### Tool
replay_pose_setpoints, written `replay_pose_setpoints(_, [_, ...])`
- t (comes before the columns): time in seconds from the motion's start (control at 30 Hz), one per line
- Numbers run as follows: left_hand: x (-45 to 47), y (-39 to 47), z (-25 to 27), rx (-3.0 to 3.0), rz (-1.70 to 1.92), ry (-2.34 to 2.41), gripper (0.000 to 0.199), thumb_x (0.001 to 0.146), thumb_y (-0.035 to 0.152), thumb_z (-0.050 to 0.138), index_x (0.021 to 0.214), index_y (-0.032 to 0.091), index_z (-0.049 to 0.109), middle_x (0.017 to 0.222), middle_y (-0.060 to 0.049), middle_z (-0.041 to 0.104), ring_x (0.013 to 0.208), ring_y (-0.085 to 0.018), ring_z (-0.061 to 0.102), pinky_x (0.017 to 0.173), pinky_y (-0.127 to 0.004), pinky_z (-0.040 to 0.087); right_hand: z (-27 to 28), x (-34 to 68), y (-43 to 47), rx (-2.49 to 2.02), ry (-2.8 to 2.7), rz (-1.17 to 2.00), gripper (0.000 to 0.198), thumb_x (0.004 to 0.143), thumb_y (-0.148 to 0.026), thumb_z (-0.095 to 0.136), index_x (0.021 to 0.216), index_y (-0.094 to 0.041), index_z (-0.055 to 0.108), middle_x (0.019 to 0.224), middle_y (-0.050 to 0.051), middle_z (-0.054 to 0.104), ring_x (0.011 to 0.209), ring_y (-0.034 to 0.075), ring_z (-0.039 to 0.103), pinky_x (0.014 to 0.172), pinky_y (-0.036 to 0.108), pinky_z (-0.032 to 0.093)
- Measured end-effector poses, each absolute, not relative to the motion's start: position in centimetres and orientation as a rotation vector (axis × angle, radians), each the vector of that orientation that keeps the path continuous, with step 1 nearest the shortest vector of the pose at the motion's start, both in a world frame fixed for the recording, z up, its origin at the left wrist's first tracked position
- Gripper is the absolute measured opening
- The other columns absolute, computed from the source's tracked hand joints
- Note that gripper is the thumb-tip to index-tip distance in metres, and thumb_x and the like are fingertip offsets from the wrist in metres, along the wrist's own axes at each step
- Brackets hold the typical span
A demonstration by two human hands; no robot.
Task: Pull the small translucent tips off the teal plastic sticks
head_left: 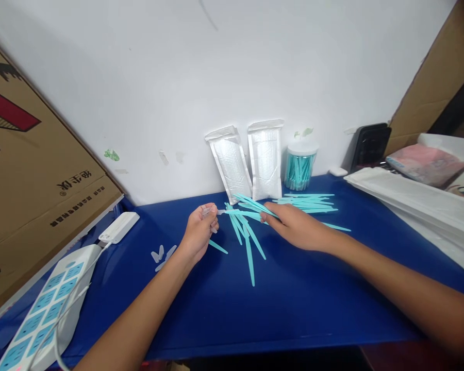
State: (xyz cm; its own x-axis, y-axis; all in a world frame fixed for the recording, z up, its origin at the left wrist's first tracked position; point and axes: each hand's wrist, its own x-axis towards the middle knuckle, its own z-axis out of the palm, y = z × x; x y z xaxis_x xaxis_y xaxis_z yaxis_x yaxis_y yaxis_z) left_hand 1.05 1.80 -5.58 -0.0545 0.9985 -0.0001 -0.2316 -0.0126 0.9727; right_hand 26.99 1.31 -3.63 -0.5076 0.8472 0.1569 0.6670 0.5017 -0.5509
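Note:
My left hand (204, 229) is closed on small clear plastic caps (208, 211), which poke out at the fingertips. One cap seems to meet the tip of a slim turquoise eyebrow razor (235, 212). A bunch of the same turquoise razors (251, 202) is gripped in my right hand (286, 221), their ends pointing left. Below and between both hands, a loose fan of razors (249, 260) lies on the blue table (232, 309). Another pile of razors (309, 202) rests behind my right hand. Several loose clear caps (164, 256) lie left of my left wrist.
Two silver bubble mailers (232, 162) lean against the white wall, beside a lidded jar (300, 167) of turquoise razors. A power strip (50, 309) with cables and a white adapter (119, 227) occupy the left. Cardboard (34, 170) stands there; white packaging (417, 206) lies right.

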Motion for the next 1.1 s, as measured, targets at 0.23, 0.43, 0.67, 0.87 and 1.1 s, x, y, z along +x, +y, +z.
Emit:
replay_pose_setpoints(0.23, [1.6,1.2,-5.0,1.073,1.302,1.077,0.043,0.077,0.045,0.085,0.092,0.017,0.057,0.061,0.007,0.043,0.053,-0.007,0.039,0.05,-0.02,0.031,-3.6,26.8,1.2,-1.21,-2.338,0.635,0.031,0.107,-0.041,0.036,0.088,-0.022,0.051,0.079,0.004,0.063,0.07,0.02,0.056,0.066,0.032,0.036])
replay_pose_setpoints(0.43, [1.5,1.2,-5.3,1.091,1.323,1.121,0.046,0.074,0.048,0.086,0.095,0.017,0.06,0.06,0.006,0.048,0.053,-0.008,0.043,0.05,-0.021,0.033,-3.5,26.7,1.2,-1.191,-2.341,0.638,0.031,0.107,-0.04,0.037,0.09,-0.022,0.054,0.079,0.004,0.064,0.071,0.02,0.058,0.067,0.031,0.038])
replay_pose_setpoints(0.67, [1.2,1.4,-5.4,1.132,1.319,1.154,0.045,0.074,0.049,0.086,0.094,0.016,0.062,0.058,0.005,0.05,0.052,-0.008,0.044,0.05,-0.021,0.033,-3.6,26.7,1.2,-1.149,-2.323,0.684,0.031,0.108,-0.039,0.036,0.092,-0.021,0.055,0.082,0.003,0.064,0.073,0.02,0.058,0.069,0.032,0.038])
replay_pose_setpoints(0.87, [1.5,1.1,-5.4,1.129,1.301,1.148,0.044,0.074,0.047,0.087,0.092,0.016,0.061,0.06,0.006,0.049,0.051,-0.007,0.043,0.049,-0.021,0.03,-3.8,26.4,1.1,-1.111,-2.301,0.714,0.031,0.108,-0.04,0.036,0.09,-0.022,0.052,0.082,0.002,0.061,0.074,0.019,0.055,0.071,0.031,0.038])
replay_pose_setpoints(1.1, [1.9,0.7,-5.2,1.078,1.276,1.156,0.048,0.07,0.048,0.089,0.092,0.015,0.063,0.06,0.006,0.046,0.05,-0.006,0.042,0.048,-0.021,0.026,-4.1,25.8,0.8,-1.09,-2.297,0.765,0.03,0.109,-0.039,0.035,0.089,-0.022,0.051,0.08,0.002,0.058,0.071,0.018,0.052,0.07,0.03,0.038])
